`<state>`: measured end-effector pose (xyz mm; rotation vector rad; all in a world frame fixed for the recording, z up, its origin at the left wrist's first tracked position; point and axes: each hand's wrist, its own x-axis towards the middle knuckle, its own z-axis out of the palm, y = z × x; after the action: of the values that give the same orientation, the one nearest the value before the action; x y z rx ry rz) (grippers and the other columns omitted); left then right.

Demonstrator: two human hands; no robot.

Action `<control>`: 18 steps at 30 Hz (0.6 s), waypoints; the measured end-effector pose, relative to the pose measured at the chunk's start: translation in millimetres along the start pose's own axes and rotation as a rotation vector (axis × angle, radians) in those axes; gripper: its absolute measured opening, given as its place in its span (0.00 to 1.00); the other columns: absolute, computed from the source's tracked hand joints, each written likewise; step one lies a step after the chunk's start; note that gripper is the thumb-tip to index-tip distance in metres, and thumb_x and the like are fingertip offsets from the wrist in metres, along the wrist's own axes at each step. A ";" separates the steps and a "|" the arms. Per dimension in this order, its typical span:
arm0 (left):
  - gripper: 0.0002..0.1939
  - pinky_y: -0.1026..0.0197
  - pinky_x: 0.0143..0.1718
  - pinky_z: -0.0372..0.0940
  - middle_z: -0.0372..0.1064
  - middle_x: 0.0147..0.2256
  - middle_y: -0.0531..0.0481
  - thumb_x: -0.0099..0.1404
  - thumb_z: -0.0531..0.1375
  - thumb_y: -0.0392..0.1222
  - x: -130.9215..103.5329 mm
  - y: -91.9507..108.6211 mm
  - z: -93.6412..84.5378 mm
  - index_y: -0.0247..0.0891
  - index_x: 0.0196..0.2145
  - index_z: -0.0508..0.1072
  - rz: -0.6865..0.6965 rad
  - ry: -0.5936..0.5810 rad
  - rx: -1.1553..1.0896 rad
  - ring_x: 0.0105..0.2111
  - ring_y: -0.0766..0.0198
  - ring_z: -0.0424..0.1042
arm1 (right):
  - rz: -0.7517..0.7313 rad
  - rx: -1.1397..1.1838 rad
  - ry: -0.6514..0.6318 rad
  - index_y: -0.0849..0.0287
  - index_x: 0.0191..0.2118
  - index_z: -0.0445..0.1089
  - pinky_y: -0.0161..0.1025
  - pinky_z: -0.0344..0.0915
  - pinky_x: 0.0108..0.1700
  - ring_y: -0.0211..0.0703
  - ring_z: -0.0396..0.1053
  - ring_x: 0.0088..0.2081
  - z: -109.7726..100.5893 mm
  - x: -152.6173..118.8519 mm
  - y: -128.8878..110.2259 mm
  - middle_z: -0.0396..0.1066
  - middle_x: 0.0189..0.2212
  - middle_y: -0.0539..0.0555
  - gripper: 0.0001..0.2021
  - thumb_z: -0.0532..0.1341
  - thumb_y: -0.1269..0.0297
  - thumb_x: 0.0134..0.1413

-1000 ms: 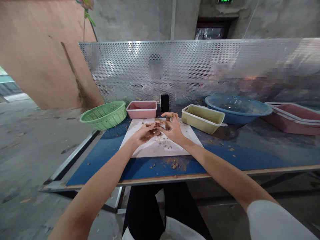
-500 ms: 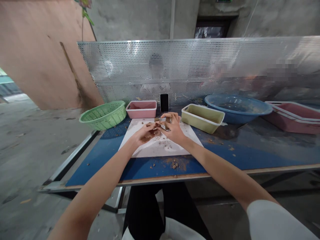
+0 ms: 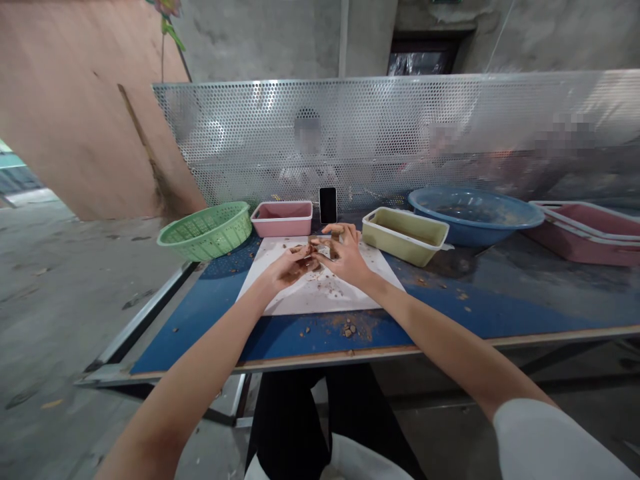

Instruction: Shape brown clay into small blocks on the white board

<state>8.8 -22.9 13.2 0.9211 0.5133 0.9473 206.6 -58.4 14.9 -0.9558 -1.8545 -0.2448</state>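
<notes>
Over a white sheet [image 3: 320,300] strewn with brown crumbs, my two hands are close together. My left hand [image 3: 291,265], palm turned up, has its fingers closed on a brown earthy lump [image 3: 311,251]. My right hand [image 3: 346,259] is bent over from the right, its thumb and fingertips meeting the lump. Brown material shows between its curled fingers, but they hide what they hold. Brown dirt coats the fingers of both hands.
Around the sheet stand a green basket [image 3: 210,233], a pink bin [image 3: 283,227], a phone [image 3: 328,205], a yellow-green bin [image 3: 400,243] and a blue basin [image 3: 470,227]. Stacked red bins [image 3: 585,240] are far right. Small stones [image 3: 349,329] lie near the table's front edge.
The fingers of my right hand have shifted slightly around the lump. A greyish strip seen under them before hardly shows now. My left hand stays almost in place.
</notes>
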 end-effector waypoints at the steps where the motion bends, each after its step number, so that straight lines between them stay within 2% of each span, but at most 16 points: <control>1: 0.12 0.57 0.44 0.74 0.80 0.34 0.48 0.54 0.79 0.37 0.6 -0.4 -0.7 0.34 0.33 0.82 -0.001 0.004 0.003 0.34 0.63 0.78 | 0.000 0.001 -0.005 0.45 0.49 0.82 0.58 0.58 0.61 0.59 0.61 0.59 0.2 -0.3 0.1 0.70 0.57 0.57 0.11 0.66 0.50 0.67; 4: 0.11 0.58 0.44 0.74 0.80 0.34 0.48 0.55 0.79 0.37 1.8 -1.6 -1.8 0.34 0.34 0.83 0.004 0.010 0.005 0.34 0.63 0.78 | -0.010 -0.001 -0.020 0.45 0.48 0.83 0.58 0.57 0.62 0.59 0.61 0.59 1.1 -1.0 0.0 0.70 0.56 0.57 0.10 0.67 0.51 0.67; 10: 0.17 0.58 0.44 0.75 0.79 0.33 0.48 0.48 0.82 0.40 1.6 -2.4 -2.6 0.33 0.34 0.83 0.014 -0.014 0.028 0.34 0.63 0.77 | -0.023 -0.026 -0.012 0.47 0.46 0.83 0.57 0.58 0.60 0.58 0.62 0.59 1.7 -1.1 -0.8 0.71 0.55 0.57 0.10 0.66 0.52 0.68; 18: 0.13 0.52 0.50 0.75 0.79 0.35 0.46 0.55 0.79 0.40 -1.9 0.5 2.0 0.33 0.35 0.83 0.028 -0.012 0.108 0.37 0.61 0.78 | -0.031 -0.046 -0.037 0.48 0.46 0.82 0.59 0.58 0.59 0.60 0.60 0.59 0.0 -0.4 0.5 0.71 0.55 0.58 0.11 0.66 0.50 0.67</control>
<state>9.1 -25.3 14.7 1.0327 0.5462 0.9464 207.0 -58.3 14.5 -0.9690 -1.9059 -0.2913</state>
